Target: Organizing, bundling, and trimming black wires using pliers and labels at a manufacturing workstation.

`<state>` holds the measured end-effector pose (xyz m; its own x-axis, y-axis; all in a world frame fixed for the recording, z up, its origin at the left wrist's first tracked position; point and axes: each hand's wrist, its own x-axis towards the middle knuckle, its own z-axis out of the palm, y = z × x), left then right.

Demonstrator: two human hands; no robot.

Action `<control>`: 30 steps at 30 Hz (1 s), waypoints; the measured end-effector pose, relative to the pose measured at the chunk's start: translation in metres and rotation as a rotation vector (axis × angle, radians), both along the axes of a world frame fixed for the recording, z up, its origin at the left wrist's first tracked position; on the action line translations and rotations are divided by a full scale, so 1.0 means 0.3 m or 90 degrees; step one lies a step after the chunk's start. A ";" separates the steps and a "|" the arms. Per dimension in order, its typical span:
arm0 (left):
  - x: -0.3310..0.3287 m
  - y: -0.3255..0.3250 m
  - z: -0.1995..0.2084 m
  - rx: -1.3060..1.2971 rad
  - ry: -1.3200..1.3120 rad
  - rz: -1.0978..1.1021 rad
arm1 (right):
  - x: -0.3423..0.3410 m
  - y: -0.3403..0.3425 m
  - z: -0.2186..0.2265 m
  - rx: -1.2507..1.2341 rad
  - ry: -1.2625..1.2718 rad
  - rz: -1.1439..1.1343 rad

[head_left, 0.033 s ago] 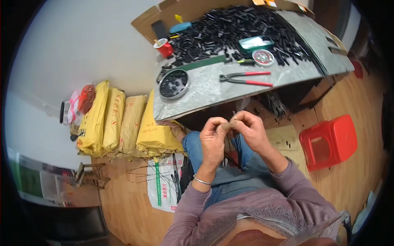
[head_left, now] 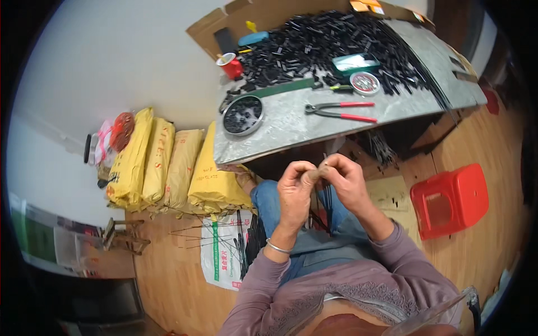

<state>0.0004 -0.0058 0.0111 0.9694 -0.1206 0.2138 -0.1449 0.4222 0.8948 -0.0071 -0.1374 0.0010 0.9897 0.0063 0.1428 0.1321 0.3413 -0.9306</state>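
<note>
My left hand (head_left: 296, 190) and my right hand (head_left: 346, 180) meet above my lap, in front of the table. Both are closed, thumbs and fingertips pinched together at one spot. A thin dark tip pokes up just past the fingertips; the fingers cover the rest of what they hold. Below and between the hands, several thin dark rods (head_left: 328, 204) stand over my jeans; whether they join the pinched piece is hidden. On the table beyond lie pincers (head_left: 342, 111) with red handles.
A heap of short black pieces (head_left: 314, 47) covers the grey table (head_left: 280, 134), beside a round dish (head_left: 242, 115) of black bits, a red cup (head_left: 230, 67) and a round tub (head_left: 365, 83). Yellow sacks (head_left: 218, 179) stand left, a red stool (head_left: 451, 201) right.
The view has shifted slightly, so the table and its things appear a little further right. My hands keep the same pinch, with hardly any movement.
</note>
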 end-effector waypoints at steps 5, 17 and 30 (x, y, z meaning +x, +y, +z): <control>-0.011 -0.002 0.000 -0.023 0.006 0.001 | -0.001 0.013 0.041 0.019 0.006 0.023; 0.028 0.033 0.025 -0.001 -0.013 0.027 | 0.039 0.047 -0.025 -0.081 0.063 0.139; 0.729 0.526 -0.066 0.931 -0.281 0.284 | 0.156 0.076 -0.047 -0.070 0.082 0.233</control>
